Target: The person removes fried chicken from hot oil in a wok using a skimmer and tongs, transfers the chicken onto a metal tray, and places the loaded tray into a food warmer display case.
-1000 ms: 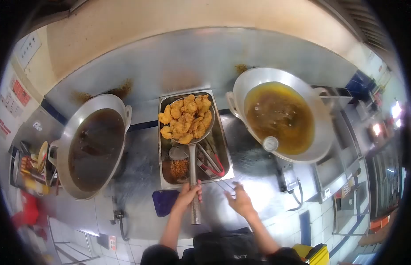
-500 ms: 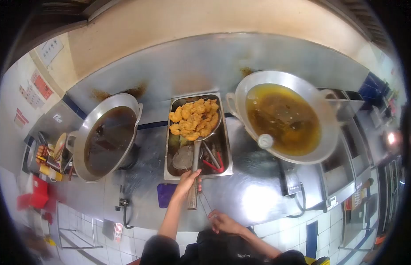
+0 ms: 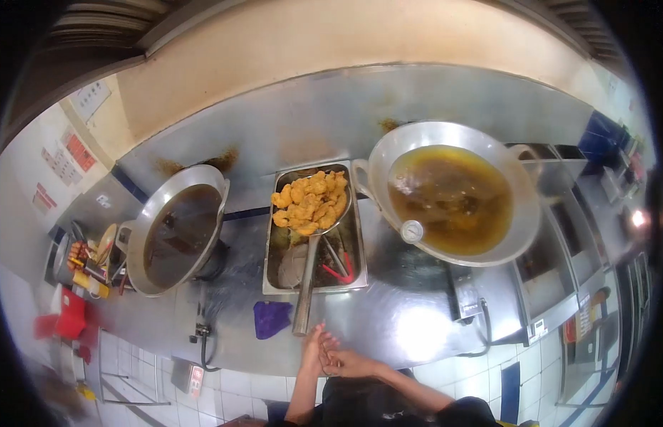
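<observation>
Over the near edge of a smooth steel table (image 3: 374, 313), the left hand (image 3: 314, 353) and right hand (image 3: 346, 364) are together, fingers meeting; whether anything slim is pinched between them cannot be told. Left fingertips lie just beside the free end of the strainer (image 3: 308, 285), whose long, straight metal handle slants across the front rim of a rectangular metal pan (image 3: 342, 288). Whether those fingertips touch it is unclear.

The strainer's round bowl rests at the far part of the pan, heaped with fried pieces (image 3: 310, 203), golden, craggy and crusted, irregular in shape. Nearer the front, inside the pan, lie a flat, rounded mesh skimmer (image 3: 292, 267) and tongs with glossy red grips (image 3: 338, 273).

Crumpled purple cloth (image 3: 272, 319) sits on the table just left of the handle. To either side stand wide, eared metal woks: the left wok (image 3: 203, 175) contains dark, brown liquid; the right wok (image 3: 445, 135) contains amber, translucent oil (image 3: 452, 199), with a round dial (image 3: 412, 231) at its near rim. Behind them rises a dull metal splashback (image 3: 331, 107) with rough brown stains.
</observation>
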Motion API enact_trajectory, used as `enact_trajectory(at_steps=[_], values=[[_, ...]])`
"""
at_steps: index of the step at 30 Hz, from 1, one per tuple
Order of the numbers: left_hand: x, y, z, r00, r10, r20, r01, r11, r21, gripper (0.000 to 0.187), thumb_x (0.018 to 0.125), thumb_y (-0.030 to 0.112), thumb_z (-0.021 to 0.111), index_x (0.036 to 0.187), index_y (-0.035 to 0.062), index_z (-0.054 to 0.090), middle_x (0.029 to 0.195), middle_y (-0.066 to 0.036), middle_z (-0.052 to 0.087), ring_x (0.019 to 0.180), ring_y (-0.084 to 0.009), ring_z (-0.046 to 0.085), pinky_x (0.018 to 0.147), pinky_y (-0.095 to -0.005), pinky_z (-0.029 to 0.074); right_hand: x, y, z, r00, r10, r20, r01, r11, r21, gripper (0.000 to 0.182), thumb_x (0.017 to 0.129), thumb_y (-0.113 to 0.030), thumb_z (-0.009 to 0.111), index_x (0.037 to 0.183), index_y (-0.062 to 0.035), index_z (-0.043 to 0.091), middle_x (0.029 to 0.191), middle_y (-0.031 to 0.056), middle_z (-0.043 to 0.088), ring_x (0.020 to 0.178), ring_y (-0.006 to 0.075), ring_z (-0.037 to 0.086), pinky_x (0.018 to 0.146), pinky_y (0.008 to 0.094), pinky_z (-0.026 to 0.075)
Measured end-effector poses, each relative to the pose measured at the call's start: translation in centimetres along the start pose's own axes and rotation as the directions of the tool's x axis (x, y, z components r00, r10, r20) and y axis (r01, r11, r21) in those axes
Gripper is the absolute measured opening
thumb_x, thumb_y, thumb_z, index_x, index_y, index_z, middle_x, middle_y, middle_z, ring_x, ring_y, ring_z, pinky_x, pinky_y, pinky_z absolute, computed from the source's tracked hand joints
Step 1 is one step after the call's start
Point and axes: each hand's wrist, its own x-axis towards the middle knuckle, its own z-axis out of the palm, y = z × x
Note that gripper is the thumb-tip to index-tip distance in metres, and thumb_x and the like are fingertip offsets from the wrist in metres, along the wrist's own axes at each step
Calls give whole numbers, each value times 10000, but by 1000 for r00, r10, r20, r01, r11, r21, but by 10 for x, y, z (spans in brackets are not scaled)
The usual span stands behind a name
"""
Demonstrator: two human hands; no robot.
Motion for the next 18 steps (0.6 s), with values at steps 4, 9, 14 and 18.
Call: enact_trajectory(at_steps=[4,9,14,18], values=[[-9,-3,-17,983,183,-19,-171,946,276,292,931,306,607,1029,32,591,743,-101,655,556,-195,593,456,-321,431,-18,11,-37,970,113,215,-132,988,80,237,954,-264,563,1035,-46,609,853,60,645,794,151,606,724,328,496],[-3,43,-49,726,668,159,-374,191,907,166,913,147,546,944,-17,544,701,-200,633,617,-313,654,541,-414,475,-28,47,-61,973,220,-64,-188,927,324,287,968,-318,559,1074,-62,634,909,52,647,792,120,595,740,315,495],[9,64,-63,711,685,162,-466,286,837,181,914,143,524,918,-34,565,771,-217,655,709,-377,662,604,-423,499,30,-21,-46,938,326,114,-263,461,848,612,941,-546,504,1314,-63,461,1013,119,646,894,204,641,787,360,557],[34,17,-98,836,496,236,-451,374,810,209,916,144,515,961,-56,554,881,-257,650,841,-414,638,718,-463,488,75,-73,-37,944,320,76,-141,185,973,654,939,-536,516,1356,-50,385,1101,123,611,1021,227,607,858,396,540]])
